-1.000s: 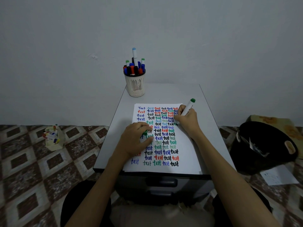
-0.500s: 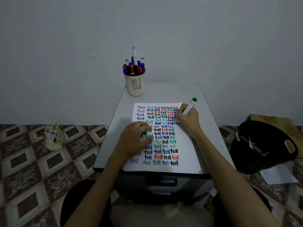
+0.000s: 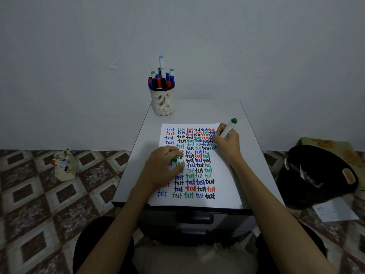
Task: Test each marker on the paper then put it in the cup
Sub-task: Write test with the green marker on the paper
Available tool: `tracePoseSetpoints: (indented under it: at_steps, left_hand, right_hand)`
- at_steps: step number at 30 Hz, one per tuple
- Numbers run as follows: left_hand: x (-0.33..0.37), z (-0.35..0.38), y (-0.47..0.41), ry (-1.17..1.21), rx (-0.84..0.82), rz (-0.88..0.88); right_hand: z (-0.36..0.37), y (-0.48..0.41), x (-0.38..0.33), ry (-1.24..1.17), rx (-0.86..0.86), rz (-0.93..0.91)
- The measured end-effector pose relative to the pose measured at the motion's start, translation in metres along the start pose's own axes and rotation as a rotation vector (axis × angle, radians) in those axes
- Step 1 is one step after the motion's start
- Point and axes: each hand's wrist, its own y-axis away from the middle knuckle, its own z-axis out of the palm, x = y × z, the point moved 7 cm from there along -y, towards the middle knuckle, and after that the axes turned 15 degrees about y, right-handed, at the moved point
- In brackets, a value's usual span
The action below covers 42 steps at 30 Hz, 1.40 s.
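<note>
A white paper covered with rows of coloured "test" words lies on the grey cabinet top. My right hand grips a white marker with a green end, its tip down on the paper's right side near fresh green writing. My left hand rests on the paper's left part, its curled fingers holding a green cap. A slotted cream cup full of several markers stands at the cabinet's back left.
A small cream holder with markers sits on the patterned floor at the left. A black bag and a loose paper sheet lie on the floor at the right. The cabinet's drawer handle faces me.
My right hand and the green marker have shifted only slightly on the paper while writing. My left hand stays in place.
</note>
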Motion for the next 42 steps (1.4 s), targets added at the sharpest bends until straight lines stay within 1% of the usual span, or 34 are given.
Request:
tracePoseSetpoints:
  at_steps: [4,6,9,12,16,18,21,23,24,27,31,33,38,42]
  left_hand:
    - [0.001,0.000,0.000,0.000,-0.005,0.004]
    - [0.001,0.001,-0.001,0.005,-0.008,0.001]
    - [0.003,-0.001,-0.001,-0.020,0.006,0.021]
    - [0.007,-0.010,0.001,-0.080,0.090,0.022]
    - [0.006,-0.015,0.003,-0.132,0.132,-0.020]
    - [0.003,-0.016,0.003,-0.082,0.155,-0.050]
    - [0.002,-0.017,0.003,0.018,0.189,-0.066]
    - [0.002,-0.016,0.003,0.054,0.190,-0.054]
    - [0.001,-0.016,0.003,0.083,0.186,-0.050]
    - [0.002,-0.019,0.002,0.242,0.174,-0.072]
    - [0.003,-0.023,0.003,0.404,0.178,-0.064]
    - [0.004,-0.024,0.004,0.453,0.185,-0.047]
    - [0.006,-0.028,0.007,0.486,0.216,-0.021]
    - [0.008,-0.027,0.006,0.469,0.200,0.011]
  right_hand:
    - [0.003,-0.002,0.003,-0.014,-0.033,0.037]
    - [0.002,0.000,0.003,-0.072,-0.036,0.049]
    - [-0.010,0.004,0.003,-0.283,0.058,0.086]
    - [-0.020,0.004,0.008,-0.445,0.163,0.127]
    - [-0.021,0.003,0.013,-0.516,0.182,0.150]
    - [-0.021,0.004,0.012,-0.509,0.176,0.140]
    - [-0.016,0.004,0.009,-0.636,0.120,0.133]
    - [-0.012,0.006,0.007,-0.760,0.056,0.167]
    - [-0.012,0.007,0.005,-0.784,0.038,0.181]
    - [-0.016,0.016,-0.001,-0.774,0.017,0.160]
    - [-0.003,0.038,-0.013,-0.807,-0.134,0.113]
    - [0.005,0.047,-0.018,-0.817,-0.178,0.107]
    - [0.008,0.054,-0.018,-0.806,-0.122,0.126]
    - [0.013,0.057,-0.020,-0.806,-0.143,0.123]
